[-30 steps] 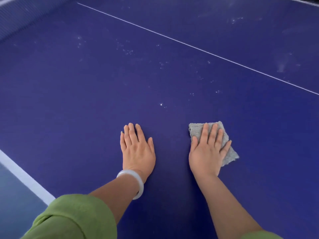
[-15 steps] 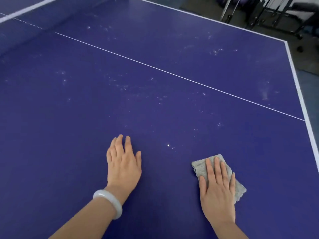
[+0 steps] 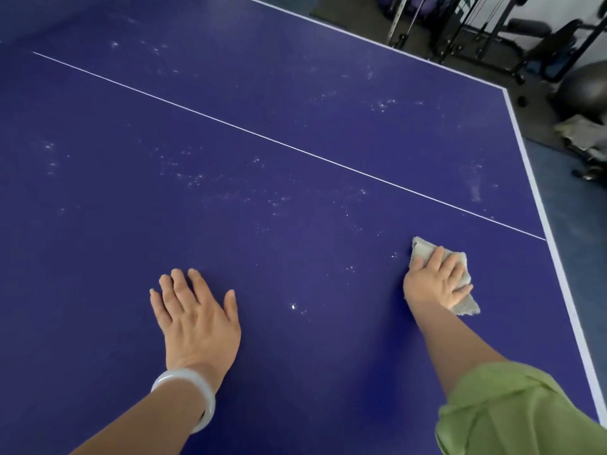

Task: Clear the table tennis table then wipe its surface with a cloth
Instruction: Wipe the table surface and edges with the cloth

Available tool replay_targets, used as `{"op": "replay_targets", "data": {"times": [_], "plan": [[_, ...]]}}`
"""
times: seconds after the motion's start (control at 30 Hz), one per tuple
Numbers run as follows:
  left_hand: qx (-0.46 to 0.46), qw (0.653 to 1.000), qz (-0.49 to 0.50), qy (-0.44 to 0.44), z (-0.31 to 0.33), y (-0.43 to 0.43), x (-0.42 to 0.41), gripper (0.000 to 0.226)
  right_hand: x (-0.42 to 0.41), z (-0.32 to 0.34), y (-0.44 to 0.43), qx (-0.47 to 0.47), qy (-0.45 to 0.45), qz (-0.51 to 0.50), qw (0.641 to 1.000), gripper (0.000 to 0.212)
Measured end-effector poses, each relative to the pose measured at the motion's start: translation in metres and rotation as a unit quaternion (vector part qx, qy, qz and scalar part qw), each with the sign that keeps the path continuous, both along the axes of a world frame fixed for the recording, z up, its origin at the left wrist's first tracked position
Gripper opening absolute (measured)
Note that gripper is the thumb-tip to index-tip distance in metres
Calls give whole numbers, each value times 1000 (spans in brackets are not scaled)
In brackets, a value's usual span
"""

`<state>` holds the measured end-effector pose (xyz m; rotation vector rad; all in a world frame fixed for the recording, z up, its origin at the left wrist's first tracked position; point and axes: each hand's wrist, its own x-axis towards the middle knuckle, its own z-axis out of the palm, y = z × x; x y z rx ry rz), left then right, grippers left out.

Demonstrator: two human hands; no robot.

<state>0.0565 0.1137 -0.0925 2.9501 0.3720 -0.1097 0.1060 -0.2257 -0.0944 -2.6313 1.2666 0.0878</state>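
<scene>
The blue table tennis table fills the view, crossed by a thin white centre line and dotted with pale dusty specks. My right hand presses flat on a small grey cloth near the table's right edge, fingers straight and spread over it. My left hand rests palm down on the bare surface to the left, fingers straight, with a white bangle on its wrist. A small white speck lies between the two hands.
The table's white right edge runs close beside the cloth. Beyond the far right corner stand black gym equipment, a grey exercise ball and a crumpled fabric heap on the floor.
My right hand has slid the cloth rightward and outward toward the table's right edge. The view has lifted, showing the far corner and gym gear. My left hand stays flat.
</scene>
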Motion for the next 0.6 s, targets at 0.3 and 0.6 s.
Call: {"op": "replay_targets", "data": {"times": [0.3, 0.6], "plan": [[8, 1000, 6, 0, 1, -2, 0, 75, 41, -6, -3, -3, -17, 287, 958, 58], [21, 1000, 8, -8, -3, -2, 1, 82, 140, 12, -34, 56, 7, 29, 998, 63]]}}
